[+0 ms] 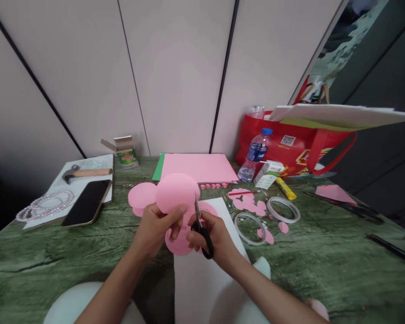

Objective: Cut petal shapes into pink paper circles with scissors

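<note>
My left hand (162, 223) pinches the lower edge of a round pink paper disc (177, 192), held up above the table. In my right hand (209, 231) is a pair of scissors (206, 243) with black handles, its blades pointing up at the disc's right edge. Whether the blades touch the paper I cannot tell. Below my hands, more pink paper circles (178, 245) lie on a white sheet (202, 283), partly hidden by my fingers. Another stack of pink discs (140, 198) rests just left of the held one.
Pink card sheets (199, 165) lie by the wall. To the right are tape rolls (249, 228), pink scraps (246, 200), a glue stick (285, 188), a water bottle (255, 155) and a red bag (290, 148). At left are a phone (87, 203), a hammer (87, 173) and a small box (126, 155).
</note>
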`<state>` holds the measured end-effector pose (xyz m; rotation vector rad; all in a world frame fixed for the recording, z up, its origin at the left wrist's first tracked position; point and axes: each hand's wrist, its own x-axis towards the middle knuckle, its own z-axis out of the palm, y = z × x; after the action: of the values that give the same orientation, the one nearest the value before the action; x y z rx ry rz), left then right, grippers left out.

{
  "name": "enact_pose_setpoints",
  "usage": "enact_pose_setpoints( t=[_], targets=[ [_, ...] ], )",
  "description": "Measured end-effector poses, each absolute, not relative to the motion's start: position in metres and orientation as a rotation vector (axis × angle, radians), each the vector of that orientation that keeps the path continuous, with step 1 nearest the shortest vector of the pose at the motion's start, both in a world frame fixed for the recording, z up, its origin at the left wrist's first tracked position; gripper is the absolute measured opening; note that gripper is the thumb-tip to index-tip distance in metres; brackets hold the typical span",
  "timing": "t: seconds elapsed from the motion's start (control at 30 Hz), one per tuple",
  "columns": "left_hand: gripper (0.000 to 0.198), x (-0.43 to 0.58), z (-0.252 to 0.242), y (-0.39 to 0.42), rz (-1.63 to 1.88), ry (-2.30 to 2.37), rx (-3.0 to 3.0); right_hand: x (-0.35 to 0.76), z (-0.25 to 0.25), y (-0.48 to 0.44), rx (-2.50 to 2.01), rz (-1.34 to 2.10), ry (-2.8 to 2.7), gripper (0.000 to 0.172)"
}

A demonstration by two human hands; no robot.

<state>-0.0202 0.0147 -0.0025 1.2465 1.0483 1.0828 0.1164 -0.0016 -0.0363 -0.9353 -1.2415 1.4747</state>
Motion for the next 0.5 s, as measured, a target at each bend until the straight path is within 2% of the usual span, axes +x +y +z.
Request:
enact_pose_setpoints(
  t=[0.3, 0.5],
  targets=[
    [0.031, -0.0193, -0.0049, 0.0143, 1.041, 1.212, 1.321, 0.1181, -0.0304, -0.0014, -0.853, 1.457, -1.200, 0.046],
    [0.031, -0.0193, -0.0042, 0.0136, 1.022, 1.187, 1.344, 0.1180, -0.0313, -0.0012, -0.816, 1.436, -1.191, 0.044]
  ],
)
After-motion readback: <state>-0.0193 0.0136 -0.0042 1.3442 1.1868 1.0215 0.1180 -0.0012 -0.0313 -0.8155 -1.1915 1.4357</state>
